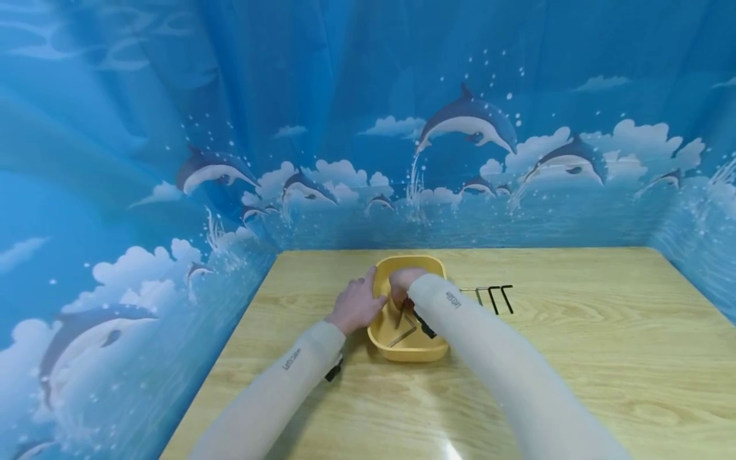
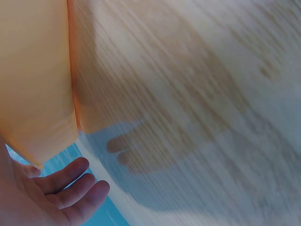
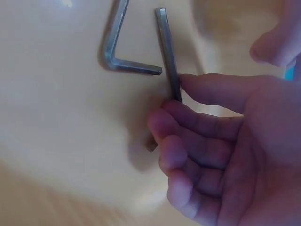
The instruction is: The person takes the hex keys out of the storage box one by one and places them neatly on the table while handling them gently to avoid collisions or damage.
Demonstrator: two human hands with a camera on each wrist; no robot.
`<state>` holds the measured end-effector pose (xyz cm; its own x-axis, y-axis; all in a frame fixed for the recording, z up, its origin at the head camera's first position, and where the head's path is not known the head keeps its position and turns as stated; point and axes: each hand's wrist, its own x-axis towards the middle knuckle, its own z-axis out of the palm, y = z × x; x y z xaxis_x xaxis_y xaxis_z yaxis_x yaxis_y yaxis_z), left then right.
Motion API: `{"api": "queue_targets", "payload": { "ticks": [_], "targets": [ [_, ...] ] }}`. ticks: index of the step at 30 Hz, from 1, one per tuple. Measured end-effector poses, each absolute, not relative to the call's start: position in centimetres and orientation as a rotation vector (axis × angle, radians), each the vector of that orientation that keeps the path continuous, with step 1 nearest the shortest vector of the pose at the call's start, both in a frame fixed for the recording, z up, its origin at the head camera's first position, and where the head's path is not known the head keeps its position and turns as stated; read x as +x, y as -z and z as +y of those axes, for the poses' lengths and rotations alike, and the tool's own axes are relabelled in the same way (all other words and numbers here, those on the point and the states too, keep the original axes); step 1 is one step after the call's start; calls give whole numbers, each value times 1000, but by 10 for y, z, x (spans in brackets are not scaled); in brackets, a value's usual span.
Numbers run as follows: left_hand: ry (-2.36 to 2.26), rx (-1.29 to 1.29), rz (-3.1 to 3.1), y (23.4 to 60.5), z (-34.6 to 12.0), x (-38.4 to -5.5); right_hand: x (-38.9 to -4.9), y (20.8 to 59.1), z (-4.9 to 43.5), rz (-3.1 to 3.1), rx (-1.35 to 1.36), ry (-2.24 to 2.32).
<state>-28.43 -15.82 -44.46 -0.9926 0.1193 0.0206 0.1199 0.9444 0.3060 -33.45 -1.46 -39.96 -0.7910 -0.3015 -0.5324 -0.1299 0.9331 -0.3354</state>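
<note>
A yellow plastic bin (image 1: 407, 354) stands on the table with loose hex keys inside. My left hand (image 1: 358, 305) holds its left rim, thumb over the edge; in the left wrist view the other fingers (image 2: 77, 188) lie loosely beside the outer wall. Reaching into the bin from the right, my right hand (image 1: 404, 281) pinches an L-shaped metal hex key (image 3: 167, 47) between thumb and fingertips. The fingers hide its bend, and its short end shows below them. Beside it on the bin floor lies a second hex key (image 3: 112, 47).
Right of the bin, several hex keys (image 1: 492, 299) lie in a row on the wood-grain table (image 1: 575, 345), partly hidden by my right sleeve. A blue dolphin-print curtain (image 1: 356, 128) rises along the table's back and left side.
</note>
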Motion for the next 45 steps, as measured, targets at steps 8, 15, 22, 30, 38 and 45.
{"api": "queue_targets", "payload": {
  "ticks": [8,15,22,30,38,45],
  "targets": [
    [485,-203,-3093,447,-159,-285,-332,399,-19,2542,-353,275],
    [491,-217,-3086,446,-159,-285,-333,400,-24,2542,-387,262],
    [485,-206,-3099,446,-159,-285,-335,401,-25,2540,-397,278],
    [497,-202,-3088,446,-162,-283,-338,394,-23,2476,-402,394],
    [521,-224,-3074,445,-159,-284,-343,388,-5,2541,-455,457],
    [515,-212,-3075,445,-158,-283,-336,382,13,2604,-556,591]
  ]
}}
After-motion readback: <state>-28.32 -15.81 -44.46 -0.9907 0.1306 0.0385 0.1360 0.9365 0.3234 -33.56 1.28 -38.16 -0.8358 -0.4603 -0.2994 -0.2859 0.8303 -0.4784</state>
